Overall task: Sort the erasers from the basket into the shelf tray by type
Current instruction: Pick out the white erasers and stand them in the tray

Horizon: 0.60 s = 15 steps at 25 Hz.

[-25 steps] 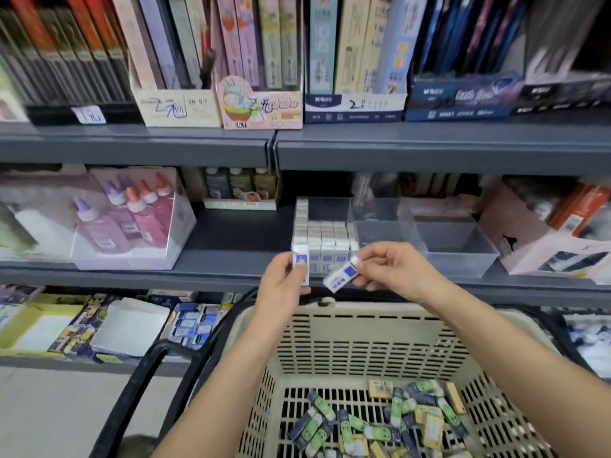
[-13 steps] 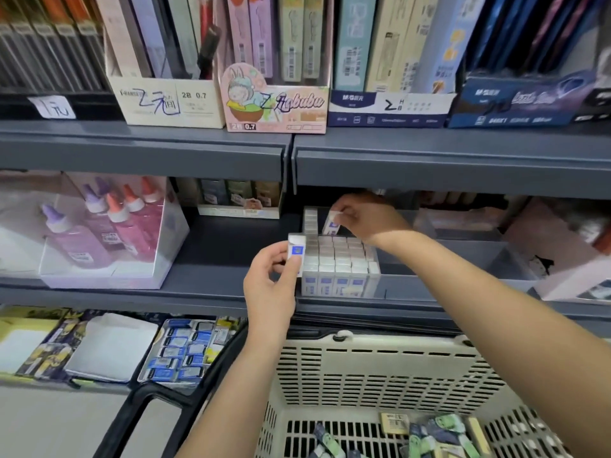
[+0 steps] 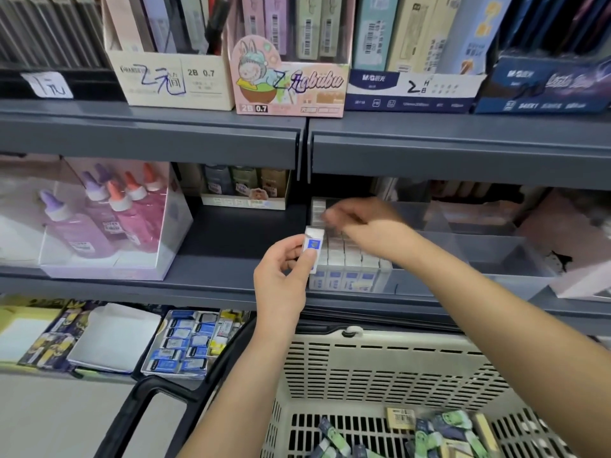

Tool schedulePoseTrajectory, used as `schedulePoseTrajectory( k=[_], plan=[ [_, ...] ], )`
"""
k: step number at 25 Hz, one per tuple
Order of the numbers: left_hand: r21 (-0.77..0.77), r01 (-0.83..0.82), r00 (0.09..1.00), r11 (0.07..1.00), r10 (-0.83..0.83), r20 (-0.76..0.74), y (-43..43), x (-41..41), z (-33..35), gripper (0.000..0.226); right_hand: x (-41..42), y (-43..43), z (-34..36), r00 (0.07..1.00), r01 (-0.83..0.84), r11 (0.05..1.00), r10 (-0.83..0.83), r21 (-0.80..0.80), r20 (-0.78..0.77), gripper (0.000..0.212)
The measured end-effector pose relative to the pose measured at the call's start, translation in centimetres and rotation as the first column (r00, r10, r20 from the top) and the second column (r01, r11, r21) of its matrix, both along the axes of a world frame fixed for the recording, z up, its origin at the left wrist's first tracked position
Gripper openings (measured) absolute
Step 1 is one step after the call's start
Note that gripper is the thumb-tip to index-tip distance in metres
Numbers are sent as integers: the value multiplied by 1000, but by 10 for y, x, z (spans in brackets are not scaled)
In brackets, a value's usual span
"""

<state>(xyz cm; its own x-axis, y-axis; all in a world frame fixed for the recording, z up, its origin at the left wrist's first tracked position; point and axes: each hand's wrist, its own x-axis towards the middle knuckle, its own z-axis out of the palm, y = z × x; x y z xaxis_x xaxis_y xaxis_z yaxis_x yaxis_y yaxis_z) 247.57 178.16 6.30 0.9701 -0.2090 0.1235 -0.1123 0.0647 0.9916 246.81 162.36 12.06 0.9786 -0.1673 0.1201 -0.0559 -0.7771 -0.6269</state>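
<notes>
Up front in the head view, the eraser (image 3: 312, 247) is a small white block in a white sleeve with a blue square label. It is held upright just in front of the left corner of the shelf tray (image 3: 489, 256), a clear divided box on the middle grey shelf (image 3: 231, 239). The tray's left compartment is packed with rows of matching white-and-blue erasers (image 3: 350, 262) standing on end; the compartments to the right look bare. Below, the beige slotted basket (image 3: 390, 368) holds a loose heap of mixed erasers (image 3: 439, 431), green-and-dark sleeved ones and yellowish ones, against its far side.

Left of the tray stands a display box of glue bottles (image 3: 109, 213) with purple and orange caps. Pencil-lead cartons (image 3: 291, 81) line the shelf above, and its front edge overhangs the back of the tray. A flat box of blue-wrapped erasers (image 3: 185, 345) lies on the lowest shelf.

The left hand (image 3: 284, 276) pinches the eraser between thumb and curled fingers. The right hand (image 3: 360, 223) reaches over the stacked rows towards the tray's back left corner. It is blurred, so whether its fingers grasp anything cannot be told.
</notes>
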Motion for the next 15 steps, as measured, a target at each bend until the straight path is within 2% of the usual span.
schedulePoseTrajectory(
  k=[2,4,6,9,12,13,15],
  plan=[
    [-11,8,1000,1000,-8,5,-2,-2,-1,17,-17,17,4,993,-117,988,117,105,8,17],
    [-9,7,1000,1000,-7,12,-3,-3,-2,17,-27,20,5,987,-150,978,156,144,-30,7],
    [36,-6,1000,999,5,19,-4,-3,-5,21,-25,11,11,995,-89,977,95,196,-21,6],
    [221,42,999,974,-45,8,-5,0,-9,40,-9,-16,19,993,110,967,-119,230,24,11],
    [284,98,995,954,-98,-13,-7,1,-11,43,12,-34,14,974,216,976,-215,3,72,16],
    [288,102,995,952,-102,-15,-7,1,-11,42,18,-36,10,978,203,976,-198,-73,72,19],
    [275,113,994,955,-111,-21,-7,2,-11,40,27,-36,1,990,140,982,-138,-127,25,21]
  ],
)
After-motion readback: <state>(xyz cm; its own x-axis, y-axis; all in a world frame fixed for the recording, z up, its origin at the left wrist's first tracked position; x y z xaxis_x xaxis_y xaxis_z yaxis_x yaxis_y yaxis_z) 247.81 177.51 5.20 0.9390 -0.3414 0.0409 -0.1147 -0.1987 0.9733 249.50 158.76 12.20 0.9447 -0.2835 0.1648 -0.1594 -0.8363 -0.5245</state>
